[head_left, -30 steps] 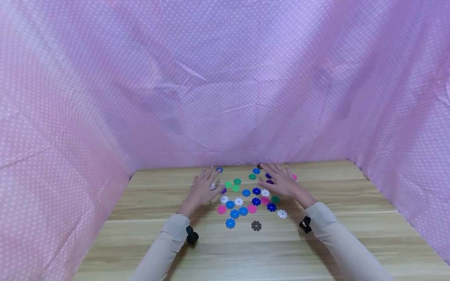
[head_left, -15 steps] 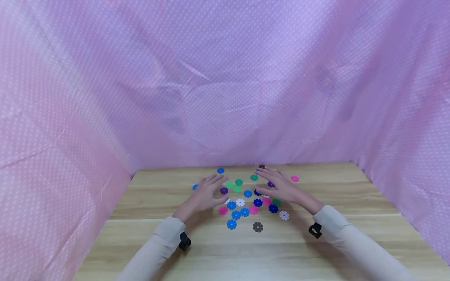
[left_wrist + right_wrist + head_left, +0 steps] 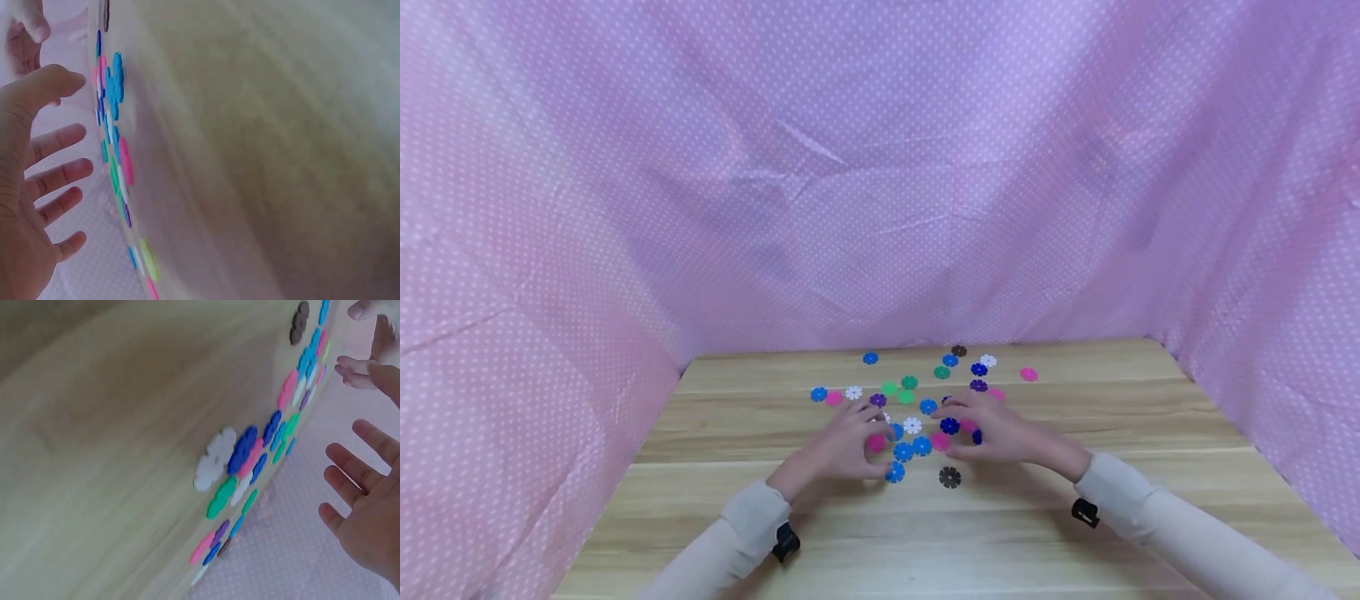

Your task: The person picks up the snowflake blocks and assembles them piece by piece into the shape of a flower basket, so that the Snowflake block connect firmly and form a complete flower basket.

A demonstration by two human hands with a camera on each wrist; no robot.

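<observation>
Many flat, notched flower-shaped plastic discs lie spread over the wooden table. In the head view my left hand (image 3: 844,443) is at the left side of the spread, its thumb tip right at a blue disc (image 3: 895,472) and its fingers over a pink disc (image 3: 877,443). Facing it, my right hand (image 3: 996,432) is over the right side, close to a dark blue disc (image 3: 950,426). Both hands have gently bent, spread fingers with nothing between them. The left wrist view shows the fingers (image 3: 59,178) apart from the discs; the right wrist view shows the same of the right hand.
A brown disc (image 3: 950,477) lies nearest the front, between the hands. Farther back are green (image 3: 909,382), white (image 3: 988,360) and pink (image 3: 1028,375) discs. Pink dotted cloth (image 3: 880,208) hangs behind the table (image 3: 910,542) and at both sides.
Both hands have drawn back from the far part of the spread toward the front, fingers bending more. Discs they covered at the back now show.
</observation>
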